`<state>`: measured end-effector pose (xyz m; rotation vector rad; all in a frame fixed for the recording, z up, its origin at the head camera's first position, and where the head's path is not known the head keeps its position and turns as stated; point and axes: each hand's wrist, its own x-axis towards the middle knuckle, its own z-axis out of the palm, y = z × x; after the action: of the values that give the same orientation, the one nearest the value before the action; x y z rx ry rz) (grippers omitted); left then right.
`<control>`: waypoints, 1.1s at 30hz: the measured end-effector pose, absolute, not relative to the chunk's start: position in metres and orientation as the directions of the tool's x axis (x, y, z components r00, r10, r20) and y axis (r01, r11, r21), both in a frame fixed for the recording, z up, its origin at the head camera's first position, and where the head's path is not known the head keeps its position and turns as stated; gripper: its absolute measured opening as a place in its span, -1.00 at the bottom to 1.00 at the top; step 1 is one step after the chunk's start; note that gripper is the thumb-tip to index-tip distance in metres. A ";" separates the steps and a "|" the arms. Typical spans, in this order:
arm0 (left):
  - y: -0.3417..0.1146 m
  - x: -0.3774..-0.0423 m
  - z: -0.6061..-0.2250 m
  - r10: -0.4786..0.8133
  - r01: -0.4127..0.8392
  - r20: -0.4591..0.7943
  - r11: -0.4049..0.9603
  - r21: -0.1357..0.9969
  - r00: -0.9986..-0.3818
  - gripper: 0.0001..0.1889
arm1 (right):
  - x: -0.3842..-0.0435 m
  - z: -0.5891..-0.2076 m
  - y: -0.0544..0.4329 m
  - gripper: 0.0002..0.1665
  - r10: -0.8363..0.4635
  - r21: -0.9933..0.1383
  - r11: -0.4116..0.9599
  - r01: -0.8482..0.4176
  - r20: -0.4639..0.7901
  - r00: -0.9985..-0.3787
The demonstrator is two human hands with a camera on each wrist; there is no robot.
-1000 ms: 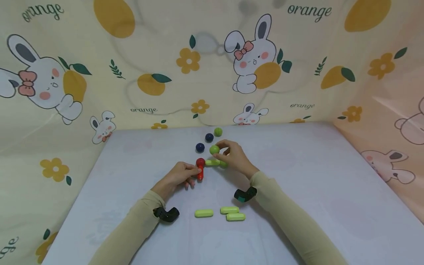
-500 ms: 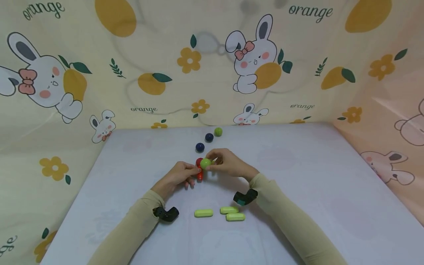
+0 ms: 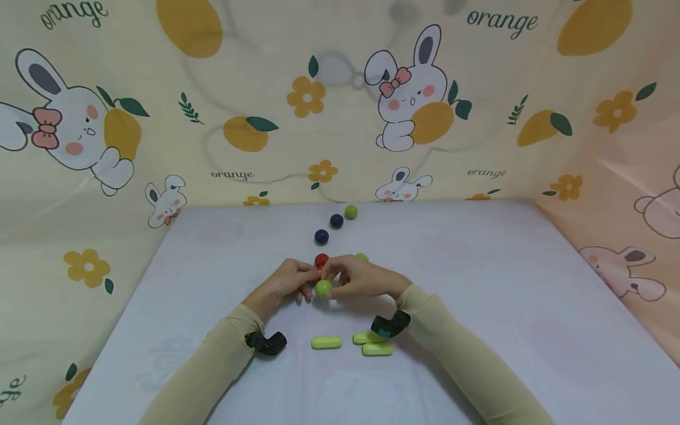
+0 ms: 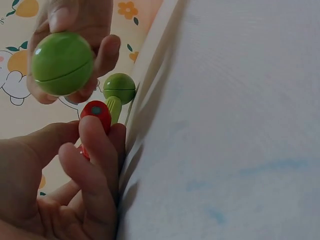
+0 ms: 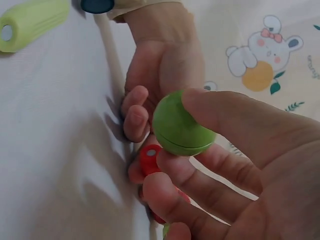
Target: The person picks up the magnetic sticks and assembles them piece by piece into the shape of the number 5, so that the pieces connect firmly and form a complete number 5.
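Note:
My left hand (image 3: 287,280) pinches a short red stick (image 4: 96,112) low over the white table. A small grey disc marks the end of the stick that faces me. At the stick's far end is a red ball (image 3: 321,260). Between the thumb and fingers of my right hand (image 3: 363,276) is a green ball (image 5: 181,125), held right by the near end of the red stick. Behind the right hand, a light green stick (image 4: 114,109) reaches from the red ball's side toward a second green ball (image 4: 120,86); the head view hides most of that stick.
Farther back lie two dark blue balls (image 3: 321,236) and another green ball (image 3: 351,212). Nearer to me, three light green sticks (image 3: 326,342) lie on the white table (image 3: 478,283). A printed cloth (image 3: 340,130) hangs at the back.
My right hand has carried the green ball toward me and left, from behind the light green stick to the near end of the red stick. The left hand has stayed in place.

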<state>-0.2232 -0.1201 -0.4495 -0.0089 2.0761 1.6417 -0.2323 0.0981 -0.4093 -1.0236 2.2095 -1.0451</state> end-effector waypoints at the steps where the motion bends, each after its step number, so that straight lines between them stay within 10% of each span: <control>1: -0.120 -0.223 -0.450 0.291 -0.297 -0.375 0.277 0.914 -0.880 -0.63 | -0.231 -0.410 0.098 -0.65 -0.792 -0.802 0.427 -0.417 -0.109 -0.601; 33: -0.122 -0.223 -0.449 0.283 -0.299 -0.388 0.311 0.902 -0.877 -0.61 | -0.224 -0.424 0.087 -0.59 -0.754 -0.786 0.476 -0.395 -0.134 -0.643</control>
<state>-0.2233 -0.1217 -0.4492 -0.0142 2.1009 1.6001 -0.2239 0.0871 -0.4240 -0.9529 2.2586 -1.0277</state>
